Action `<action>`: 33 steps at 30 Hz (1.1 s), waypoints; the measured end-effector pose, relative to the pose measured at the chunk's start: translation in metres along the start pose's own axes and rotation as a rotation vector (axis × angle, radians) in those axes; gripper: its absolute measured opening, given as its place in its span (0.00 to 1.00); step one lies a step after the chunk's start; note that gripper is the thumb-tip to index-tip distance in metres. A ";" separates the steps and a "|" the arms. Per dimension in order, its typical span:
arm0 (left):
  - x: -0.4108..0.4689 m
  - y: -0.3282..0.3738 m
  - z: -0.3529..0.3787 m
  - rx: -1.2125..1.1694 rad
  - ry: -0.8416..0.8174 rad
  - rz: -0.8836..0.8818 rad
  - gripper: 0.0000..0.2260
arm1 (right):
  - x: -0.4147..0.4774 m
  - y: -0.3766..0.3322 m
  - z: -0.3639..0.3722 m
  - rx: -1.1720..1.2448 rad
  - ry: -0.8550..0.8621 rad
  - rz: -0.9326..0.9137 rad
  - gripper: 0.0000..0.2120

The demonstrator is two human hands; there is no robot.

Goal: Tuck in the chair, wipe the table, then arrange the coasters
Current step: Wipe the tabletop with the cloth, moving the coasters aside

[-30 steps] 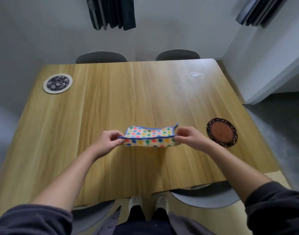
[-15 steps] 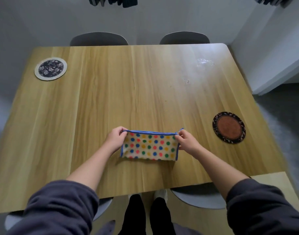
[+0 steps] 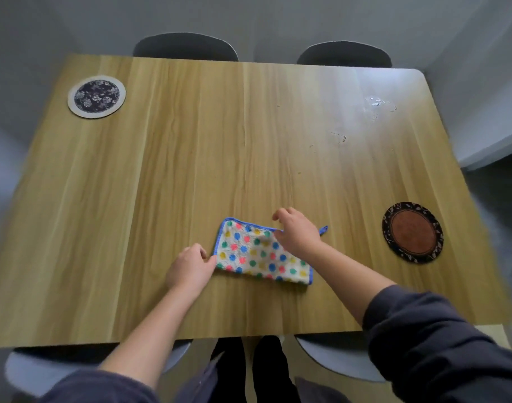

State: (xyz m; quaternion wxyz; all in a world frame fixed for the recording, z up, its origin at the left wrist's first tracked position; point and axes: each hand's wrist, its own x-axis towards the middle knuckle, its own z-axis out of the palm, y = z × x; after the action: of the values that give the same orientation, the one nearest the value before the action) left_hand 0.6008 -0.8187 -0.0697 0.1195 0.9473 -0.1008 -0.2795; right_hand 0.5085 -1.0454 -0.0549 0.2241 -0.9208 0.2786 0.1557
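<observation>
A person's left hand [image 3: 188, 269] sits with curled fingers and its thumb tip against the left edge of a polka-dot cloth [image 3: 257, 257]; whether thumb and fingers actually pinch the fabric cannot be told. The right hand [image 3: 300, 235] lies over the cloth's far right corner with fingers loose and spread, gripping nothing that shows. The cloth is folded into a strip with blue trim and lies flat on the wooden table [image 3: 191, 158] at about 6 o'clock from the table's centre, near the front edge. Its small blue loop [image 3: 323, 229] sticks out just past the right hand. A dark floral coaster [image 3: 97, 96] with a pale rim rests at 10 o'clock, close to the far left corner. A brown coaster [image 3: 412, 232] with a dark patterned border rests at 4 o'clock by the right edge, so the two are well apart. Wet marks [image 3: 378, 102] glint on the wood at about 1 o'clock. Two dark chair backs [image 3: 185, 46] rise beyond the far edge at 11 and 1 o'clock. Two grey seats [image 3: 336, 362] sit partly under the near edge at 5 and 7 o'clock.
</observation>
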 end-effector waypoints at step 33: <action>-0.018 0.074 -0.092 -0.784 0.256 0.450 0.12 | 0.008 -0.044 -0.131 0.475 -0.039 -0.127 0.08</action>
State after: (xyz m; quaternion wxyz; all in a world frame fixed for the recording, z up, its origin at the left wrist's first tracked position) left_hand 0.6279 -0.8690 0.0359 0.5373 0.8122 -0.1751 -0.1447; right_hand 0.5615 -1.0814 0.0675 0.4490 -0.8548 0.2445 0.0894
